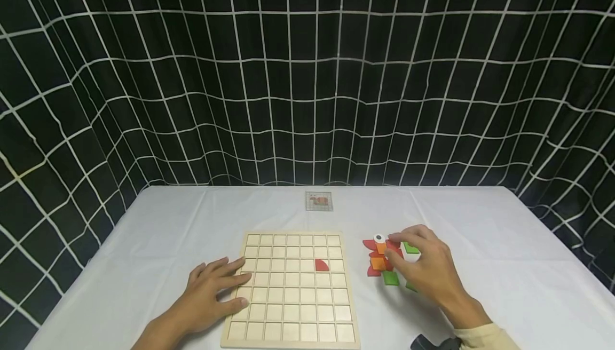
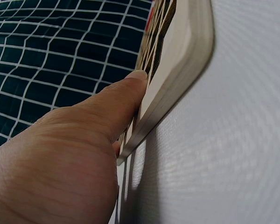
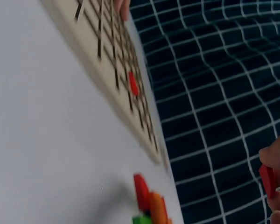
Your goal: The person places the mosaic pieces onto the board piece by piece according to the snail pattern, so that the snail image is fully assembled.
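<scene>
My left hand rests with fingers spread on the left edge of the wooden grid board. In the left wrist view, the thumb touches the board's rim. One red quarter-circle tile sits in a cell right of the board's middle. Over the pile of tiles to the right of the board is my right hand. It pinches a red tile between thumb and fingertips, seen in the right wrist view. Orange tiles, green tiles and a white tile with a black dot lie under or beside it.
A small clear card with a printed figure and grid lies behind the board. White cloth covers the table. A black net with white lines hangs around the back and sides. Some tiles are partly hidden by the right hand.
</scene>
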A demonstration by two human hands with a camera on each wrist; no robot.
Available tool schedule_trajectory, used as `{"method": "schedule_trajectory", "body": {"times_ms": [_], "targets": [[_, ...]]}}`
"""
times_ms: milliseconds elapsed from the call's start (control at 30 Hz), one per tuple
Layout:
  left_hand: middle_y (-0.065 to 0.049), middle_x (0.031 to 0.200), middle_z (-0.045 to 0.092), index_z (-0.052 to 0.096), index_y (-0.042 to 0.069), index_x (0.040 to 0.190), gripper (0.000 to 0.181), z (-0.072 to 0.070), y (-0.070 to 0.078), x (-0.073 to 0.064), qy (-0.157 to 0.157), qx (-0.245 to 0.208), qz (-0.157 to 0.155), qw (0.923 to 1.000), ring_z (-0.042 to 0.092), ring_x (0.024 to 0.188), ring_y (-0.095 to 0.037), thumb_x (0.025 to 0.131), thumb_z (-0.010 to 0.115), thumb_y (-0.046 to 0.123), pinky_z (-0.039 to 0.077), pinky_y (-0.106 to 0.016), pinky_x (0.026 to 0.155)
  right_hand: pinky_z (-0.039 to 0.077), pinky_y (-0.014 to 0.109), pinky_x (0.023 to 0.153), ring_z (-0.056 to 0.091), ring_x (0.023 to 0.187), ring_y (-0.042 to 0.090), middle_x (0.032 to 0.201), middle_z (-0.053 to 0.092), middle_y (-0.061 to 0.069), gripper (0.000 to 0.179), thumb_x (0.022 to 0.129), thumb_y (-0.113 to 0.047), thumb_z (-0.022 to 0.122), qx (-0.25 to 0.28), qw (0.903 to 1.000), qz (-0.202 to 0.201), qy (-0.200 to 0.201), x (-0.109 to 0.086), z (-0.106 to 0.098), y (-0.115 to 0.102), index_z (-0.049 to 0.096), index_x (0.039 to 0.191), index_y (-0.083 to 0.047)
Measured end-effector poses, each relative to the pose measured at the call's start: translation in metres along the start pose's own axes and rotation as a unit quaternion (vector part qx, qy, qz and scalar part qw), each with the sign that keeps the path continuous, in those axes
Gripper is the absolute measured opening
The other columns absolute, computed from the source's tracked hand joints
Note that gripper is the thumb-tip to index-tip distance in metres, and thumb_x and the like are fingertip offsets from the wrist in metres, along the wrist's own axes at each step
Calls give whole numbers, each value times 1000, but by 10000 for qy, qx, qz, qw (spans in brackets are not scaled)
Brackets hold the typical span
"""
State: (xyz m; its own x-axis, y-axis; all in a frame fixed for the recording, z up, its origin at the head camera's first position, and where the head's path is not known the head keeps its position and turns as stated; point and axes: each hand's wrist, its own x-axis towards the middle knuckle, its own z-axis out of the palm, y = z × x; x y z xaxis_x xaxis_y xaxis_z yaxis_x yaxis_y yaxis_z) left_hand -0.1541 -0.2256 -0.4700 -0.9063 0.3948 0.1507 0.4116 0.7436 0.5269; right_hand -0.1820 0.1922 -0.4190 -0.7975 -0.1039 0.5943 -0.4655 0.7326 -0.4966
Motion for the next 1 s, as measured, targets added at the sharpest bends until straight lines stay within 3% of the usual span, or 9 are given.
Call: {"method": "schedule_trajectory", "body": {"times_ms": [200, 467, 667, 1000], "targets": [[-1, 148, 42, 64, 19, 128, 57, 0, -1, 1, -22, -51, -47, 10000, 26, 138, -36, 85, 63, 57, 2, -65, 105, 40, 19, 66, 56, 82, 14, 89, 58, -7, 21, 71, -3, 81, 474, 9970, -577, 226, 5, 5, -16, 76, 90, -10], [0, 148, 42, 64, 20, 128, 57, 0, -2, 1, -31, -38, -24, 10000, 27, 138, -36, 85, 63, 57, 3, -65, 105, 44, 15, 64, 55, 78, 12, 87, 56, -6, 25, 70, 1, 80, 901, 9884, -1196, 238, 8, 20, -40, 74, 90, -13], [1, 149, 41, 64, 21, 129, 57, 1, -3, 1, -38, -49, -17, 10000, 27, 138, -35, 85, 62, 58, 2, -64, 105, 40, 20, 66, 53, 80, 13, 86, 57, -6, 25, 68, 1, 78, 1047, 9797, -1683, 290, 6, 39, -52, 73, 87, -15], [1, 149, 41, 64, 21, 128, 54, 0, -3, 1, -31, -50, -47, 10000, 27, 138, -35, 86, 65, 54, 2, -63, 106, 44, 28, 70, 54, 82, 12, 86, 57, -7, 22, 70, 0, 77, 1261, 9780, -1663, 64, -1, 67, -61, 72, 84, -16]]}}
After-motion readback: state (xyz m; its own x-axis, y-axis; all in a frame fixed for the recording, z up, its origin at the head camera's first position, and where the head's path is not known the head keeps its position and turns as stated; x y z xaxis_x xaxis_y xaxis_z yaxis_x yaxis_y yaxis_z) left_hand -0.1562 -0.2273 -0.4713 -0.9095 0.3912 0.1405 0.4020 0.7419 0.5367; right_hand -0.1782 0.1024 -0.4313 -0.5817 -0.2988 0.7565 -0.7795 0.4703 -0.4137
